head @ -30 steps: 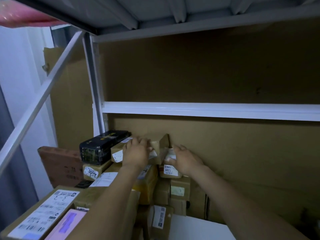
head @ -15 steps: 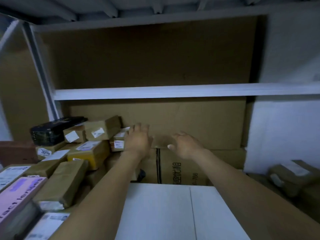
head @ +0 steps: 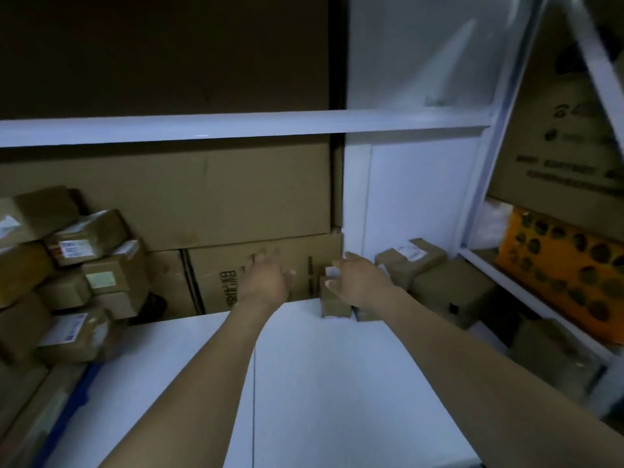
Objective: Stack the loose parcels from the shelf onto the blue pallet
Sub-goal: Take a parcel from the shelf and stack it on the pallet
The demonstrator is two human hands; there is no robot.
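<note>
Presently: right hand [head: 363,282] in grip on small parcel [head: 332,300]; left hand [head: 266,282] spread wide, empty, beside it.

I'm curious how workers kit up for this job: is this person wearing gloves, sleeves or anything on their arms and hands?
Nothing shows. The left hand and right hand are bare, without gloves. Both forearms are uncovered as far as the picture's lower edge, with no sleeve cuff in view. I see no watch, ring or wristband, though the dim, slightly blurred picture could hide something small.

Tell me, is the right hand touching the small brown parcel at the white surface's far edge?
Touching. The head view shows the right hand wrapped over the small parcel, thumb on its front.
</note>
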